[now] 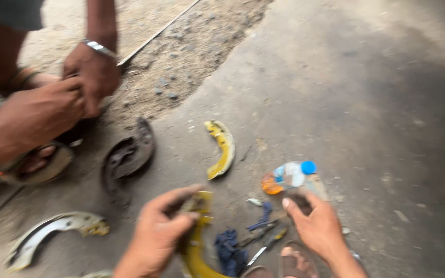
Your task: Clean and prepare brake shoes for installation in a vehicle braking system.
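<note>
My left hand point(159, 231) is shut on a curved yellow brake shoe point(195, 252) at the bottom middle, thumb over its upper end. My right hand point(316, 224) hovers low over the concrete with its fingers apart, just below a small plastic bottle point(288, 176) that has a blue cap and orange liquid and lies on its side. Whether the fingertips touch anything is blurred. A second yellow brake shoe point(221, 148) lies on the ground beyond my hands.
Another person crouches at the upper left, both hands point(73, 92) busy together above a sandalled foot point(37, 162). Dark brake shoes point(129, 155), a grey brake shoe point(52, 229), a blue rag point(229, 248) and pliers point(263, 237) lie about. Gravel point(191, 46) borders the concrete.
</note>
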